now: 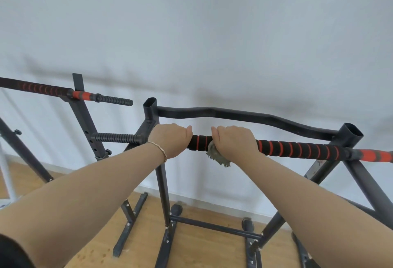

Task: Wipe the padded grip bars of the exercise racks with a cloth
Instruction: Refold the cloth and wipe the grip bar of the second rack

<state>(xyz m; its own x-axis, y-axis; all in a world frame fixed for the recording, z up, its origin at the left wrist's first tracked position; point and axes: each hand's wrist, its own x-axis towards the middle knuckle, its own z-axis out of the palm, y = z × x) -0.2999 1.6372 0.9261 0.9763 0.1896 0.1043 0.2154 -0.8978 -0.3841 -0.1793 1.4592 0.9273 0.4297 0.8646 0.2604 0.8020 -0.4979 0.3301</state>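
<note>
A black padded grip bar [293, 148] with red stripes runs across the top of the near exercise rack. My left hand [172, 139] grips the bar's left end, fingers curled over it. Just to its right, my right hand [235, 140] wraps round the same bar with a grey cloth [214, 155] held against the padding; the cloth's frayed edge hangs below the bar. A short stretch of padding [201, 143] shows between the two hands. A second rack on the left carries another striped padded bar [40, 88].
A wavy black metal bar [244, 115] crosses behind the padded one. Ribbed black pegs [116, 99] [117, 138] stick out from the left rack's upright. Rack feet and a crossbar [214, 226] stand on the wooden floor, against a white wall.
</note>
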